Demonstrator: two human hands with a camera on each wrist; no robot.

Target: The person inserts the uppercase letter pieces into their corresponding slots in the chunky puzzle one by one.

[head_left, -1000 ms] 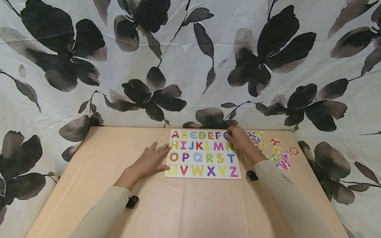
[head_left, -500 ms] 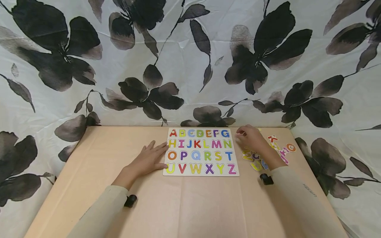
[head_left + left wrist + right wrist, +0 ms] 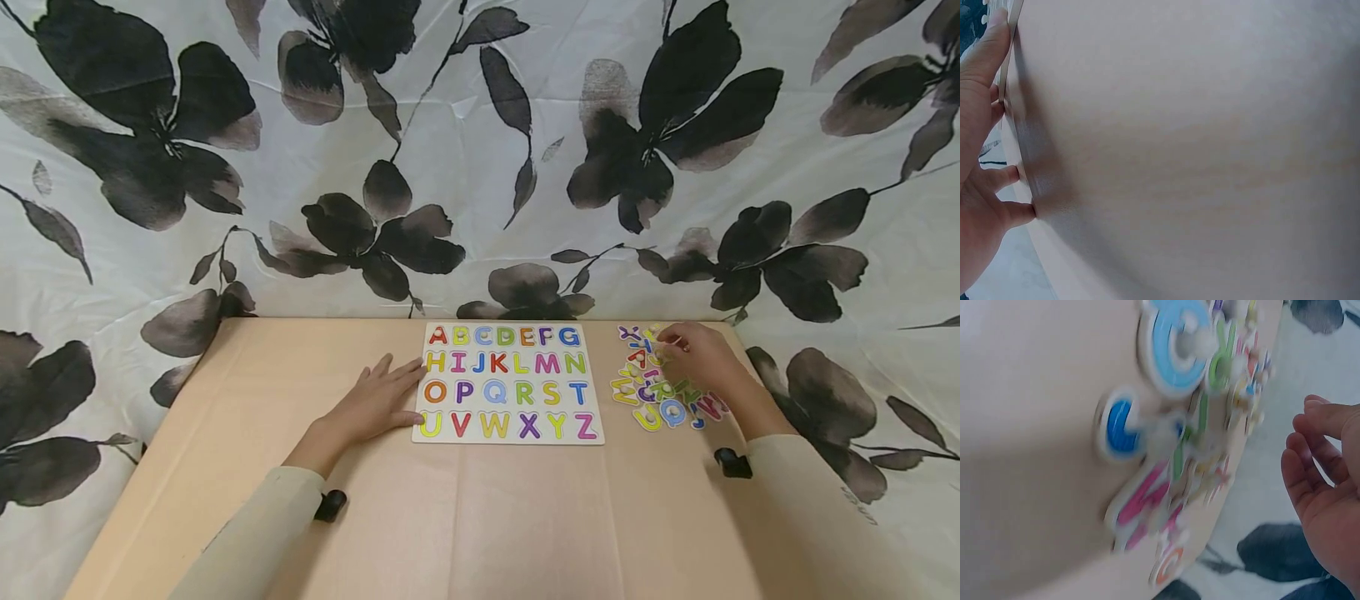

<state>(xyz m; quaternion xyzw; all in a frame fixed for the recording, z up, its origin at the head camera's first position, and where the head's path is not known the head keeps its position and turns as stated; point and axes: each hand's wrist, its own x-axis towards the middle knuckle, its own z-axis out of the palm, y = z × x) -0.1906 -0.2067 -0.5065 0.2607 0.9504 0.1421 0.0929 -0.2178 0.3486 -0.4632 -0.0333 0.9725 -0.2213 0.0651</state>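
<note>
A second earlier the right hand had been at the top right corner of the white wooden alphabet puzzle board, fingertips at the G. By this moment it had swung away to the right and hung over the scattered pile of loose coloured wooden letter pieces lying on the tan table top just right of the board. The left hand had not shifted, and the board lay in the same place.

The right hand's fingers were loosely bent over the far side of the pile; in the right wrist view the palm was relaxed and empty, with the blurred letters below it, a pale blue ring-shaped one among them. It gripped nothing that could be seen. The left hand lay flat on the table, fingers straight and spread, their tips touching the board's left edge; the left wrist view showed the fingers against that edge.

Both forearms wore cream sleeves, each with a small black wrist camera. Behind the table hung a white cloth printed with large black flowers. The board's slots from A to Z all showed coloured letters.
</note>
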